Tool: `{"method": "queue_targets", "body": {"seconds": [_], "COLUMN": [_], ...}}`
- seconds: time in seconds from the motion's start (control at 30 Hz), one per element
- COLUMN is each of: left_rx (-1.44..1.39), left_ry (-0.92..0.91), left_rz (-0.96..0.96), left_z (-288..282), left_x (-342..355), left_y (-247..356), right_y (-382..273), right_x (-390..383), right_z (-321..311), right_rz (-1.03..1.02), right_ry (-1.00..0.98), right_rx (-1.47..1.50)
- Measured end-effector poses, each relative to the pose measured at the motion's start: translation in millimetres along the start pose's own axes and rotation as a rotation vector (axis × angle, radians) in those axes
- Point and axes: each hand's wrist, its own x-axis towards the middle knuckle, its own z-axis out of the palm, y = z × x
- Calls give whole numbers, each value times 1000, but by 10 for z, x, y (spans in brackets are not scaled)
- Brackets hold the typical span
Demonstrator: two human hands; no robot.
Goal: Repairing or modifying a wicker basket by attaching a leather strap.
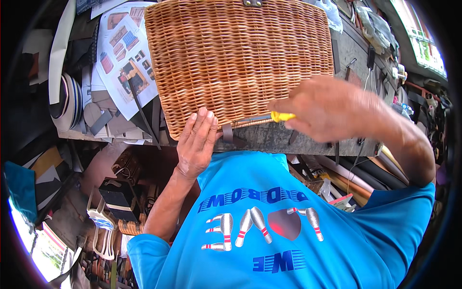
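A brown wicker basket (236, 58) lies on the bench before me, a metal-studded leather piece (252, 2) at its far edge. My left hand (196, 142) holds its near left edge, fingers extended together on the weave and thumb at the rim. A short dark leather strap (227, 133) hangs from that edge beside the thumb. My right hand (322, 108), blurred by motion, is closed around a yellow-handled tool (282, 116). The tool's grey shaft points left along the near edge; its tip is hard to make out.
Printed sheets with pictures (127, 62) and dark leather pieces (103, 113) lie left of the basket. The worn grey bench (264, 139) ends just in front of me. Rolls of material (365, 176) sit below it at right, a black box (120, 197) at lower left.
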Motion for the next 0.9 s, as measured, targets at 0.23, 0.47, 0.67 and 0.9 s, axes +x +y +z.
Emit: {"method": "queue_targets", "body": {"seconds": [0.23,0.47,0.67,0.9], "left_rx": [10,-21,-130,-108], "left_ry": [-1,-1,26,29], "left_rz": [-5,-14,-36,-88], "left_z": [4,-13,-46,-33], "left_x": [-20,6,13,65], "left_y": [-15,10,10,82], "right_y": [-225,-138,-106,-21], "right_x": [-310,-373,-364,-375], "right_z": [545,815,737,805], "right_rz": [230,233,219,197], "right_ry": [180,308,301,296], "right_rx": [317,560,559,586]}}
